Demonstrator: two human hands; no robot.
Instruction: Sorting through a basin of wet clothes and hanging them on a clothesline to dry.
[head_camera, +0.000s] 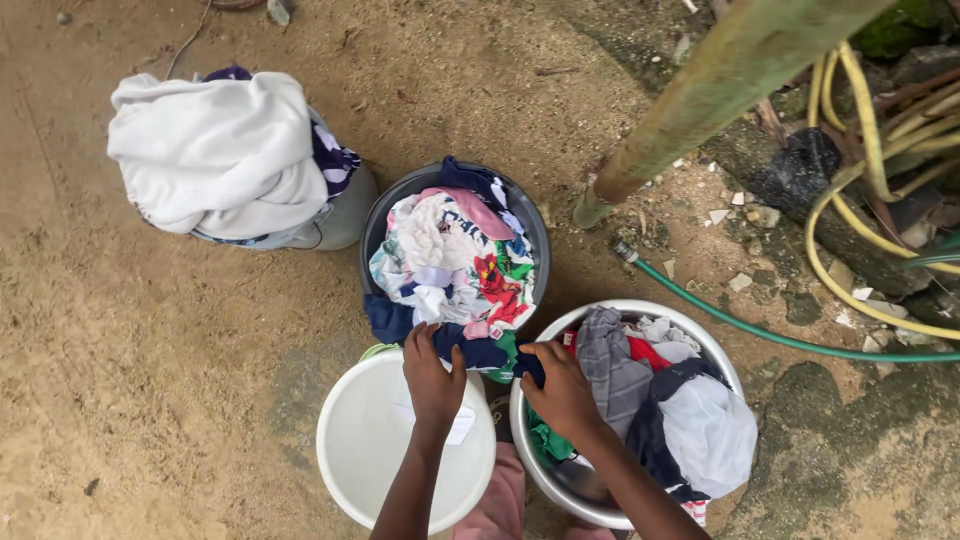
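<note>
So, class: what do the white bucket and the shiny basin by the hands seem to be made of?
White bucket: probably plastic, with a matte, uniform white wall. Shiny basin: likely metal, perhaps steel or aluminium, with a bright reflective silvery rim and inside.

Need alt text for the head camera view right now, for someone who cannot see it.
Seen from above, the left hand and right hand grip a dark blue garment between a dark basin and a metal basin, both full of clothes. A white bucket sits below, on dirt ground.

Green hose, yellow hoses, white-draped bucket, pole.
</note>
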